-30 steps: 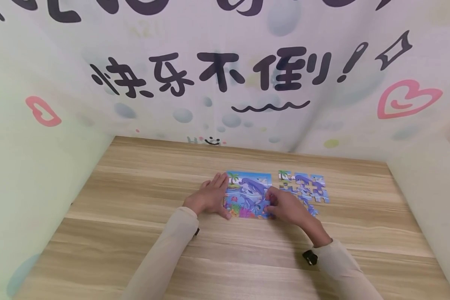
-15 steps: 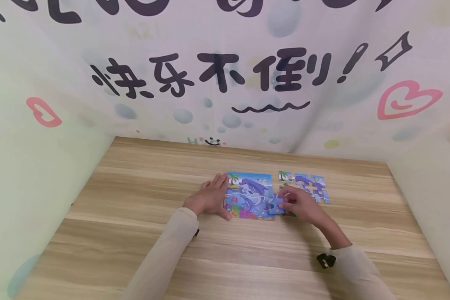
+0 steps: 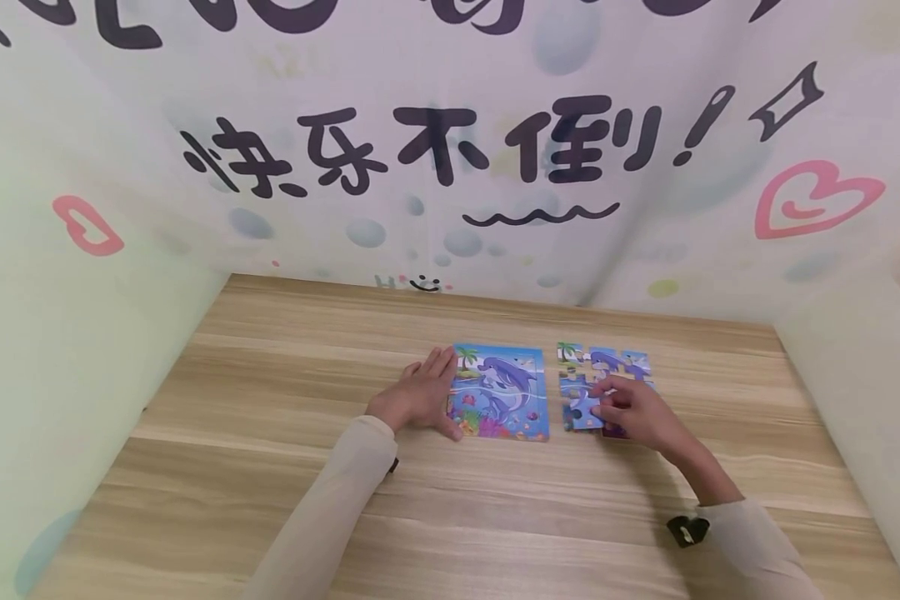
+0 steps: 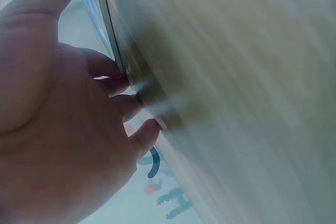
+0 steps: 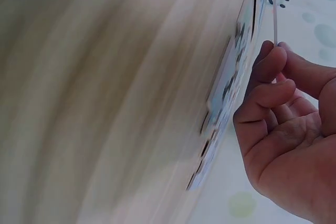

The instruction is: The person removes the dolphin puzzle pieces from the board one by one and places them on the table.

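Note:
A square dolphin picture board (image 3: 498, 387) lies flat on the wooden table. Along its left edge rests my left hand (image 3: 418, 398), with fingers extended and thumb spread near the lower corner. In the left wrist view, the fingertips of that hand (image 4: 79, 108) touch the tabletop beside the board. My right hand (image 3: 637, 415) pinches a blue jigsaw piece (image 3: 585, 413) between thumb and fingers. The right wrist view shows the piece (image 5: 275, 22) edge-on, raised off the table. Beneath and behind this hand are several loose jigsaw pieces (image 3: 603, 358), partly covered by it.
The wood-grain table (image 3: 270, 358) runs back to a printed white cloth (image 3: 330, 233) with large dark characters. Pale walls (image 3: 82, 333) rise on both sides.
The right hand has moved right, from the board's right edge to over the loose pieces, with the jigsaw piece lifted off the board. The left hand has stayed in place.

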A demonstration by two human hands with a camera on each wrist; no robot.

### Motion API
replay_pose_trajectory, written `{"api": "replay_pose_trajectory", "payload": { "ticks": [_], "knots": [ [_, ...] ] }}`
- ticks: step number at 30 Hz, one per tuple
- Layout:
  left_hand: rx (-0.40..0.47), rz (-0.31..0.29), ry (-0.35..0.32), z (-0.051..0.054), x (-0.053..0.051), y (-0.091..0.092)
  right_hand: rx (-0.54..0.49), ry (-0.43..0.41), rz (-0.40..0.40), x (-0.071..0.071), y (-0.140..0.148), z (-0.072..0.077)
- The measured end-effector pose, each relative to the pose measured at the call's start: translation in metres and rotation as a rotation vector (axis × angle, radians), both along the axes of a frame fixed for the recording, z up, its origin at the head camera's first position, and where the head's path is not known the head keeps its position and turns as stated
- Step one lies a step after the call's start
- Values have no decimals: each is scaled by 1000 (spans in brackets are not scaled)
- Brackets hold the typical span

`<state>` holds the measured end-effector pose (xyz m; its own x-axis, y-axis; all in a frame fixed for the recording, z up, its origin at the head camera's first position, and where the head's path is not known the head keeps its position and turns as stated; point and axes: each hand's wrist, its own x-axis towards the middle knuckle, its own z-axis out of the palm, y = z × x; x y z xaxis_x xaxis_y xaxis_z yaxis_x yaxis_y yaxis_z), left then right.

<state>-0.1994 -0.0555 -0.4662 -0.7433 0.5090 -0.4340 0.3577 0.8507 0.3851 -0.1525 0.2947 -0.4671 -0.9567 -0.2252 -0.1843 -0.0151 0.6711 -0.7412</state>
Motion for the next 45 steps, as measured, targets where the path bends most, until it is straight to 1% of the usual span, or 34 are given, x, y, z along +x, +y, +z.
{"api": "replay_pose_trajectory", "payload": {
  "ticks": [7,11,19,24,28,32,34,38,45],
  "knots": [
    [-1,-5,1,2,-2,1,-51,-25,-24,5,15,3],
    [0,-7,5,2,-3,2,-45,-41,-54,6,26,4],
    [-4,-7,3,4,-7,3,-36,-67,-94,9,46,9],
    [-4,-11,9,6,-8,4,-37,-82,-112,10,58,9],
    [-4,-8,14,8,-9,5,-48,-114,-129,11,65,8],
    [-3,-7,16,11,-10,5,-34,-148,-149,12,71,8],
    [-2,-6,18,11,-10,5,-27,-151,-154,12,74,8],
    [-2,1,8,9,-10,4,-22,-150,-150,15,80,4],
    [-9,9,5,1,-1,2,-47,-181,-148,21,80,-6]
  ]
}}
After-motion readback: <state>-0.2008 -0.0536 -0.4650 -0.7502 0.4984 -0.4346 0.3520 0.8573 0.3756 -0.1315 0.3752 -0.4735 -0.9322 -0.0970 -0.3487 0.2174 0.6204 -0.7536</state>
